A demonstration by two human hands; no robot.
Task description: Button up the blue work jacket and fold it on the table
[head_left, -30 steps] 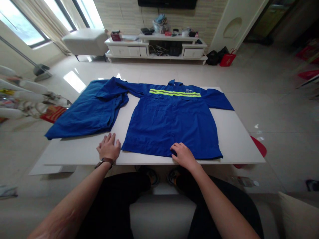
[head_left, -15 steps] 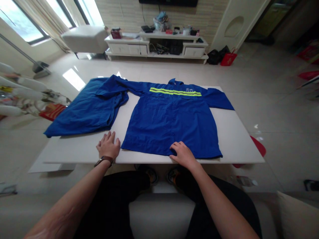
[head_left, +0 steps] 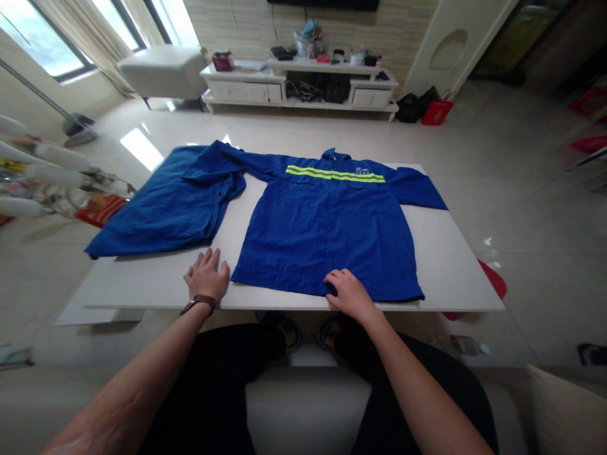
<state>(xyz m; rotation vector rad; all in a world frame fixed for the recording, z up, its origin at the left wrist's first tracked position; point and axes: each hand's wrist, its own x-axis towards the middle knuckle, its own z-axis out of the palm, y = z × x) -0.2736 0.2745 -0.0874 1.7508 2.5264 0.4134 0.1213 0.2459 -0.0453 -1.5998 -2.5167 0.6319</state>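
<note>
A blue work jacket [head_left: 303, 234] with yellow-green and grey reflective stripes lies front up on the white table [head_left: 450, 265], its collar at the far edge. Its left-side sleeve reaches over to a second blue garment [head_left: 161, 202], folded in a pile at the table's left. My left hand [head_left: 207, 277] rests flat on the bare tabletop between the two, fingers spread, a brown band on the wrist. On the jacket's bottom hem lies my right hand [head_left: 348, 292], fingers loosely bent, with a gap between them and the thumb.
Below the near edge are my legs and a pale seat [head_left: 308, 411]. A red stool [head_left: 492, 278] shows past the table's right side. Beyond the tiled floor stands a low white TV cabinet [head_left: 246, 91] with small items on it, a red bag [head_left: 436, 112] beside it.
</note>
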